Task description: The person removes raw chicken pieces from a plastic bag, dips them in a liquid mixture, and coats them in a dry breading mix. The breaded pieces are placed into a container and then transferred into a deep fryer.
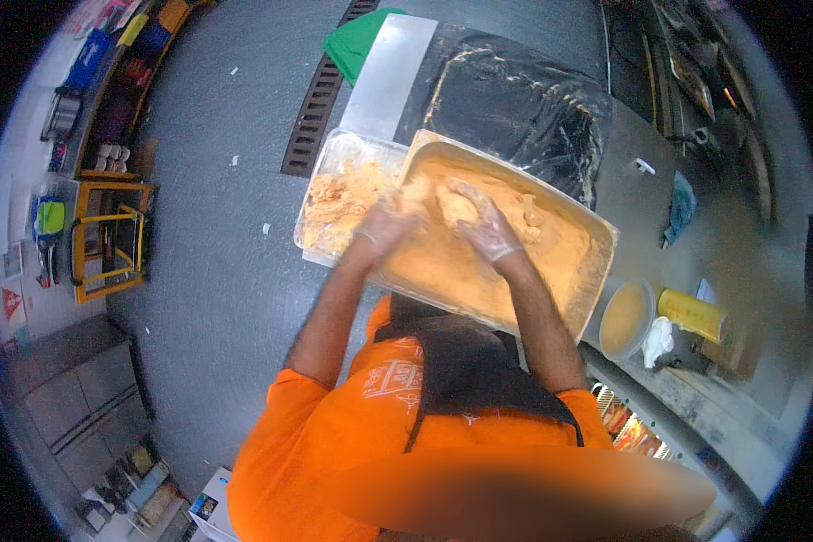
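Note:
A large rectangular pan (461,267) holds a layer of orange-tinted breading flour, with a few coated lumps (532,215) near its far side. My right hand (482,223), in a clear disposable glove, grips a flour-covered piece (455,205) above the flour. Beside it my left hand (391,227), gloved too and blurred, is at the pan's left edge; whether its fingers hold anything is unclear. Left of the pan, partly beneath its rim, a clear plastic tub (309,196) contains several breaded pieces (335,196).
Beyond the pan lies a flour-dusted black plastic sheet (508,101) on the metal counter (389,74). At right are a round tub of orange powder (627,320), a yellow container (692,315) and a blue cloth (680,203). A floor drain (308,129) runs left of the counter, near a green object (356,40).

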The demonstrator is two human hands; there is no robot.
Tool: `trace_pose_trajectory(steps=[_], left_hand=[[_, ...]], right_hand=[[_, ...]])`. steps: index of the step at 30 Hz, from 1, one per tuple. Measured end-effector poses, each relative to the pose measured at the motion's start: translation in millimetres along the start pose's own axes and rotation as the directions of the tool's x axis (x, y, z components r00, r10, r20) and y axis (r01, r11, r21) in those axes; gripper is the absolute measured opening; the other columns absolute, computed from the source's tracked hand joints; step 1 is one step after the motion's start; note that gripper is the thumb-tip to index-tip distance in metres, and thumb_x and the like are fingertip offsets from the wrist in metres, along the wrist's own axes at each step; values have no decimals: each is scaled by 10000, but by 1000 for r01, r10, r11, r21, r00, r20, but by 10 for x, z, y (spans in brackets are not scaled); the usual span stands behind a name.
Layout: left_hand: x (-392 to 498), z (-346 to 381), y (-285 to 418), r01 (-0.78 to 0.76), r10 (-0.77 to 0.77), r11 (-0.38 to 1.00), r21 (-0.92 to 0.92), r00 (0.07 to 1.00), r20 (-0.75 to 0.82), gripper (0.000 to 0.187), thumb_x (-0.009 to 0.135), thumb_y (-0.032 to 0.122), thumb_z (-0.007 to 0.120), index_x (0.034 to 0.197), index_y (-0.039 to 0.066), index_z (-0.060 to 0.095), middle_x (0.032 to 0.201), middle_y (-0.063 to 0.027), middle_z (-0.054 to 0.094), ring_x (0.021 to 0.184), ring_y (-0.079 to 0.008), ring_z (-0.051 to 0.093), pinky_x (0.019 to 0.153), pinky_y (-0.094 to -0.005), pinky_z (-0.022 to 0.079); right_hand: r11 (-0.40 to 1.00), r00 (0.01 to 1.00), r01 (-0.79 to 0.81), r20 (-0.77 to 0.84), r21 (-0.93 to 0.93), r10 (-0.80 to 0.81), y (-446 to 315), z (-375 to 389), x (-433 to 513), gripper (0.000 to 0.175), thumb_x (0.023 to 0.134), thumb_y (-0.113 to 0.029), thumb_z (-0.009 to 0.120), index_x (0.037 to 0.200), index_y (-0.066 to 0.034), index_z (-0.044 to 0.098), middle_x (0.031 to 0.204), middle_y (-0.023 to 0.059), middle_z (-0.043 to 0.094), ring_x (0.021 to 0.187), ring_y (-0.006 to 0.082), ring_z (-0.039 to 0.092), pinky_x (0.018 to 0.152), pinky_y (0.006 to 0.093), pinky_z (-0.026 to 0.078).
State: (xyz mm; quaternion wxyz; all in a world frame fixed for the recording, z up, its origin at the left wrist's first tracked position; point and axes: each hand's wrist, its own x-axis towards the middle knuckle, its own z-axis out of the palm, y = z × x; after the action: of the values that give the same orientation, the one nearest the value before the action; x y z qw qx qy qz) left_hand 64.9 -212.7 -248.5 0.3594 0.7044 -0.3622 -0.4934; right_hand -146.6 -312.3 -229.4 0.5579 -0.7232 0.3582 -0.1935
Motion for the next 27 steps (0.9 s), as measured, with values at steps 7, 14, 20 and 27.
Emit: trace_pose_trajectory(steps=[7, 14, 20, 27], left_hand=[[718, -893, -397, 111, 70, 923, 369, 893, -444, 609, 890, 340, 676, 1414, 87, 497, 1288, -236, 639, 1208, -394, 606, 1010, -437, 491], [568, -924, -457, 216, -62, 900, 378, 924, -378, 527, 892, 285, 678, 1362, 77, 562, 1253, -242, 650, 1167, -397, 628, 991, -449, 500], [0, -472, 212, -72, 259, 892, 446, 890, -375, 532, 936, 249, 670, 1398, 41, 508, 1232, -221, 668, 1118, -318, 668, 960, -381, 518], [495, 690, 207, -129, 138, 958, 257, 990, -15, 683, 900, 268, 730, 1456, 30, 413, 1352, -244, 578, 1201, -349, 614, 1021, -404, 485]], right_hand=[[951, 938, 77, 345, -299, 33, -103, 1019, 1390, 498, 871, -72, 589, 1367, -54, 561, 1320, 177, 627, 1202, 335, 608, 1000, 401, 482], [962, 946, 48, 297, 269, -130, -229, 755, 1159, 326, 882, -84, 613, 1192, -22, 692, 1184, 177, 700, 977, 242, 686, 908, 362, 538], [947, 918, -251, -262, 202, 299, 234, -767, 172, 314, 969, -226, 670, 1242, -71, 676, 1196, 34, 674, 950, 110, 639, 813, 268, 524], [801, 656, -599, -569, 7, 495, 1825, -1311, -851, 497, 936, -417, 673, 1284, -63, 653, 1271, 130, 664, 1092, 246, 651, 915, 372, 509]])
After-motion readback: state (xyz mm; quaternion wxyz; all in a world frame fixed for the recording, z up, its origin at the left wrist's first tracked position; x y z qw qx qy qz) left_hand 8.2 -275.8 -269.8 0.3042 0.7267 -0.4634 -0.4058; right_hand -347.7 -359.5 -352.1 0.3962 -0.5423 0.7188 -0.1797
